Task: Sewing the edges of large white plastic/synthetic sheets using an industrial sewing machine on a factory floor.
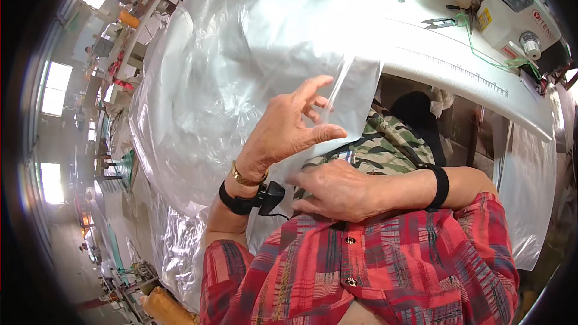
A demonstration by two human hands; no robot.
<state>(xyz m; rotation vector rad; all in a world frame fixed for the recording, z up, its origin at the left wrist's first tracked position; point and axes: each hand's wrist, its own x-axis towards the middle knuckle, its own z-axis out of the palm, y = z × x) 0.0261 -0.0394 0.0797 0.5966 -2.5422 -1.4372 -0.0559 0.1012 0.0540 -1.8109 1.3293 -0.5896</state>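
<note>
A large clear plastic sheet (205,96), crumpled and shiny, spreads across the left of the worktable and hangs down toward my lap. My left hand (295,120) is raised over its near right part, thumb and forefinger apart, the other fingers loosely bent. A narrow fold of the plastic runs up behind those fingertips. Lower down, my right hand (340,189) reaches left across my lap, close to the black device (272,197) strapped on my left wrist. Its fingertips are slightly blurred; thumb and fingers look parted, with nothing visible between them.
A sewing machine (518,30) stands at the far right on the pale worktable (415,60), which has a ruler scale along its front. Thread snips (441,23) lie near green thread (472,42). More clear plastic (527,192) hangs at the right. Other machines and benches fill the far left.
</note>
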